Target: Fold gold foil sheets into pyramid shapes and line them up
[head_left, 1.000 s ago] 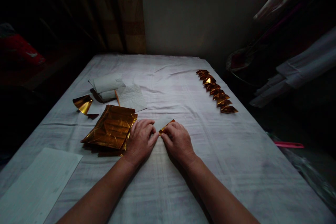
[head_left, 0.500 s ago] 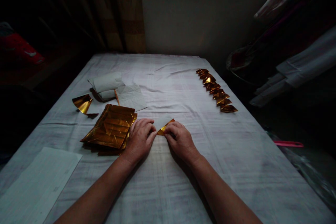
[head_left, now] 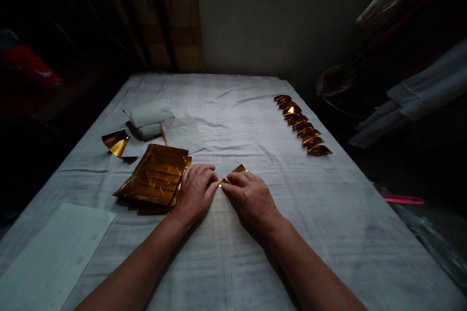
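Between my hands lies a small sheet of gold foil paper (head_left: 238,170), pale on its back, with one edge folded over. At its left corner, my left hand (head_left: 196,190) is closed, thumb and forefinger tips together on the paper. My right hand (head_left: 253,199) pinches the folded gold edge, fingers covering part of it. Just left of my left hand sits a stack of gold foil sheets (head_left: 155,175), some sticking out unevenly. Folded gold foil pieces (head_left: 297,121) form an overlapping row on the right side of the table.
A cloth-covered table (head_left: 233,262) fills the view. Pale papers (head_left: 149,114) and a curled gold foil scrap (head_left: 116,143) lie at the back left. Near the front left is a flat pale sheet (head_left: 54,257). Clothes (head_left: 426,82) hang beyond the right edge, above a pink handle (head_left: 403,199).
My right hand's fingertips have slid slightly left along the folded edge, towards my left thumb. My left hand stays nearly still.
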Demonstrator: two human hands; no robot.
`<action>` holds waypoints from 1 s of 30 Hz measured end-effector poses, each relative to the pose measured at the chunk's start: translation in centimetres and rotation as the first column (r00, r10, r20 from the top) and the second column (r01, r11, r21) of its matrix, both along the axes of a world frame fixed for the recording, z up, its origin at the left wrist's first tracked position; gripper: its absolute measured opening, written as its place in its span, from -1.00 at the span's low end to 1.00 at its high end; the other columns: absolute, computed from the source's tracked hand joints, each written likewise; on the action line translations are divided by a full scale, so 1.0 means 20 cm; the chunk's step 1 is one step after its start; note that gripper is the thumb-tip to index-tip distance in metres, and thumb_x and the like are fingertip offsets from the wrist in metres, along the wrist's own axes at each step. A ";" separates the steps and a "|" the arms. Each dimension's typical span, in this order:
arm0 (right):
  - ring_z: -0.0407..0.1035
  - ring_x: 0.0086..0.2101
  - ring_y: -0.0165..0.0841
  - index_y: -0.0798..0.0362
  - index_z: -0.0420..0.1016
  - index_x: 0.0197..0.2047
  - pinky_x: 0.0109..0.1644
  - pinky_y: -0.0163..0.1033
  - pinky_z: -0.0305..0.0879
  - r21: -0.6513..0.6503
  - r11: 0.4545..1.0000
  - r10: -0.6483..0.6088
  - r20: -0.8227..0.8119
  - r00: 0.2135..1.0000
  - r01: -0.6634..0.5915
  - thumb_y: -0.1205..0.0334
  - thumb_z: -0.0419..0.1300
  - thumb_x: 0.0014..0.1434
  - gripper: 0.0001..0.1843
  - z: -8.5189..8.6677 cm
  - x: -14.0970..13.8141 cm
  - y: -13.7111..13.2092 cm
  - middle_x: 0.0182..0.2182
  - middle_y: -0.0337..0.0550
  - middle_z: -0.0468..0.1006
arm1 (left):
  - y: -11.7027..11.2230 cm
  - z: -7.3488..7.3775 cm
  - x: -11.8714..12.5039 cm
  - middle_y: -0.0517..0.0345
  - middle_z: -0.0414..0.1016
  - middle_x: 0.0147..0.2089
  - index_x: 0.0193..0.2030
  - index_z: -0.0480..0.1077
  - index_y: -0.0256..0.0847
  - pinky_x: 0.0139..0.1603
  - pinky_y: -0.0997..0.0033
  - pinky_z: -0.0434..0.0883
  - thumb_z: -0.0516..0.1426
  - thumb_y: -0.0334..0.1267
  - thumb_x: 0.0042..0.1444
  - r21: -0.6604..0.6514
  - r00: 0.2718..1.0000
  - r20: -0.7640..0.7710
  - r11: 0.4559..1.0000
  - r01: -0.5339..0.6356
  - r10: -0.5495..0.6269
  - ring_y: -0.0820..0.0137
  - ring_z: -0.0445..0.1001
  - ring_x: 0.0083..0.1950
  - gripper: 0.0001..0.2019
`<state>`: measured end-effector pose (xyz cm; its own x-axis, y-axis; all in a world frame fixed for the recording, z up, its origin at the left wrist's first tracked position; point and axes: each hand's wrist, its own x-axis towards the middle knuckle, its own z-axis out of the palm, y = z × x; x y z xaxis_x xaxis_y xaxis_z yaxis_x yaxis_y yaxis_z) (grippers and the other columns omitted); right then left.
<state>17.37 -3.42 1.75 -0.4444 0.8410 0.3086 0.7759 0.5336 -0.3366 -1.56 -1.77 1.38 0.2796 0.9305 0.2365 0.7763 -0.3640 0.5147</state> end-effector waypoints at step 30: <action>0.36 0.03 -0.22 -0.03 0.52 -0.03 0.13 -0.06 0.22 -0.022 0.998 -0.054 -0.201 0.978 0.051 0.48 0.12 0.14 -0.62 -0.03 0.09 0.04 -0.02 -0.11 0.56 | -0.01 0.01 0.04 0.21 0.64 -0.15 -0.15 0.51 -0.05 0.36 -0.10 0.03 0.18 -0.22 0.24 0.207 0.984 -0.114 0.965 0.160 -0.139 0.23 0.47 0.04 -0.90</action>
